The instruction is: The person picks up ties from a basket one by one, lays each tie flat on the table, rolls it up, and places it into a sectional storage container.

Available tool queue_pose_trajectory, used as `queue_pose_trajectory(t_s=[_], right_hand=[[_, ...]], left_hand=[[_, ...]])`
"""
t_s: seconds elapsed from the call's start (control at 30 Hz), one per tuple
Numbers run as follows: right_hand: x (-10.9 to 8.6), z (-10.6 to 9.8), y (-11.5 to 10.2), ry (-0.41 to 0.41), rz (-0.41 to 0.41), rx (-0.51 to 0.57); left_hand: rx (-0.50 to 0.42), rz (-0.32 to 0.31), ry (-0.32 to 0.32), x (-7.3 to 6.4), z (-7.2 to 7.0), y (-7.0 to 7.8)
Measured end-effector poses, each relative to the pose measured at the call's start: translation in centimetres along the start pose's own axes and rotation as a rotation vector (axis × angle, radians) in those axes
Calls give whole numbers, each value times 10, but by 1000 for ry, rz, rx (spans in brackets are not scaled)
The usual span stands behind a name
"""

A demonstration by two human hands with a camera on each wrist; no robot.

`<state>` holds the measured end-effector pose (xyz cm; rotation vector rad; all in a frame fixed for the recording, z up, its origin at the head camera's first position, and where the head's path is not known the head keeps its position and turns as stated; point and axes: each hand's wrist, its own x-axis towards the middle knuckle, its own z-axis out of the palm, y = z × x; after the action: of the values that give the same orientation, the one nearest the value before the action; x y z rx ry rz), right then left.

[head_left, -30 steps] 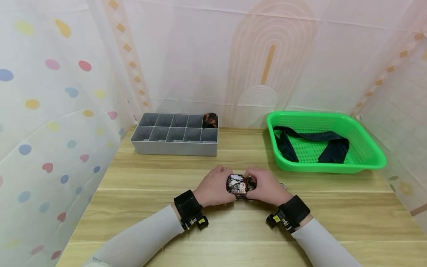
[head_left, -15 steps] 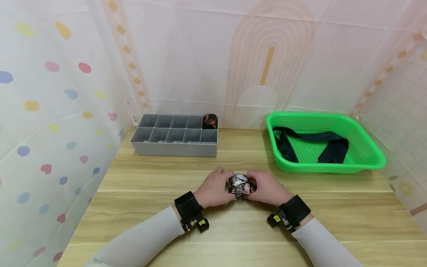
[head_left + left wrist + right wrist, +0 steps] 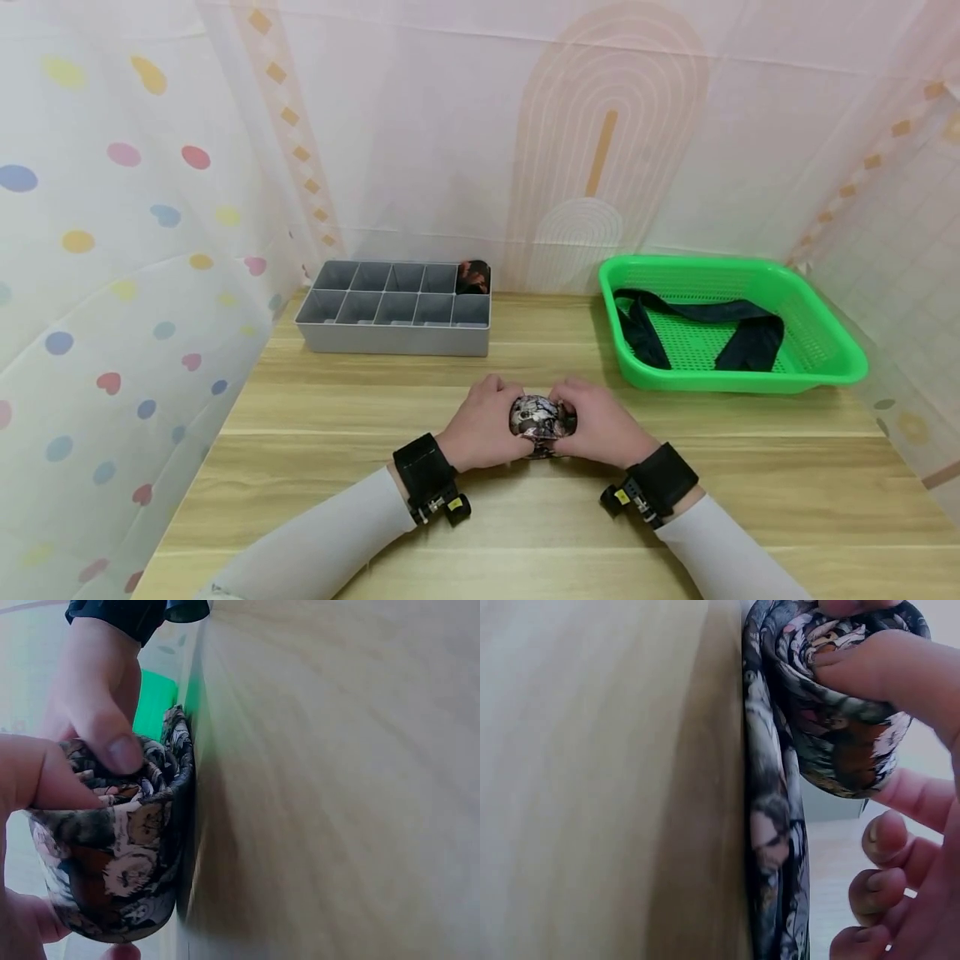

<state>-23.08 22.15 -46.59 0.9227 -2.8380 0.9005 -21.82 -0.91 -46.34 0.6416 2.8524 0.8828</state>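
A patterned necktie [image 3: 536,415], dark with pale figures, is wound into a thick roll on the wooden table. My left hand [image 3: 483,427] grips the roll from its left side, and my right hand [image 3: 602,427] grips it from the right. In the left wrist view, thumbs press into the coiled end of the rolled necktie [image 3: 131,862], while fingers curve round its far side. The right wrist view shows a flat, unrolled length of the necktie [image 3: 771,840] lying along the table under the right hand.
A grey divided box [image 3: 397,339] stands at the back left, a dark rolled tie with reddish print [image 3: 473,277] in its back right compartment. At the right is a green basket [image 3: 742,380] holding a long dark navy tie [image 3: 752,337]. Patterned curtains [image 3: 420,125] enclose the table.
The roll has turned between my hands, its visible print shifting. The bit of tie that showed beyond my right hand is out of sight. The head view has tilted slightly.
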Motion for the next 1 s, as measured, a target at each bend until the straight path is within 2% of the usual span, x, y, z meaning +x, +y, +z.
queue_pose_trajectory(t_s=[0.3,0.43,0.57,0.77,1.0], right_hand=[[2,1,3,-35,20,-26],[1,3,2,-31,-53,-45],[1,3,-1,-24,-105,2],[0,2,-2,18,-67,5],[0,4,3,0,-48,-54]], left_hand=[[4,43,-39,-1,-1,-3],[8,56,-34,-1,0,-5],[28,67,-20,-1,-2,-3],[72,55,-15,-1,-3,2],[54,41,-32,0,-1,1]])
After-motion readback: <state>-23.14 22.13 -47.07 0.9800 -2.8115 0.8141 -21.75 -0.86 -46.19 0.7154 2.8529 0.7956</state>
